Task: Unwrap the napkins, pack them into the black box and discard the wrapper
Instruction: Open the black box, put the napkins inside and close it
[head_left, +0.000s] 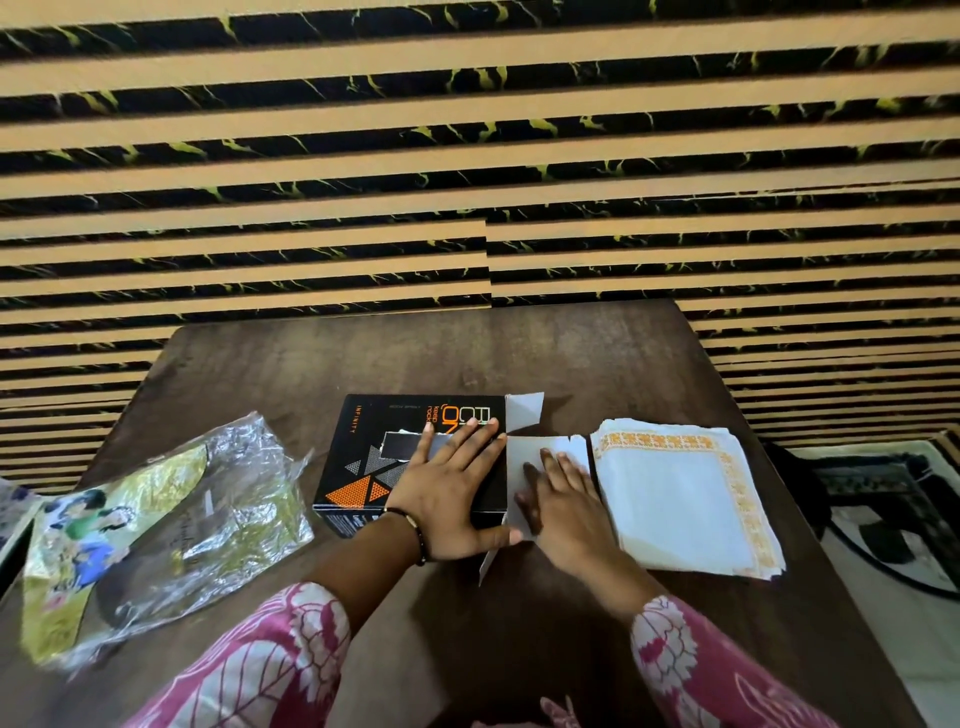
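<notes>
The black box (363, 447) with orange triangles lies flat in the middle of the brown table. My left hand (452, 493) rests palm down on its top, fingers spread. The box's right end is open, and its white flaps (524, 410) stick out. My right hand (561, 499) presses flat on the largest white flap beside the box. A stack of white napkins (680, 499) with an orange patterned border lies unwrapped just right of that hand. The crinkled clear and yellow plastic wrapper (171, 519) lies at the table's left.
The brown table (519, 348) ends against a striped black and tan wall (467, 156) at the back. To the right, beyond the table edge, a patterned rug and a dark cable (893, 566) lie on the floor.
</notes>
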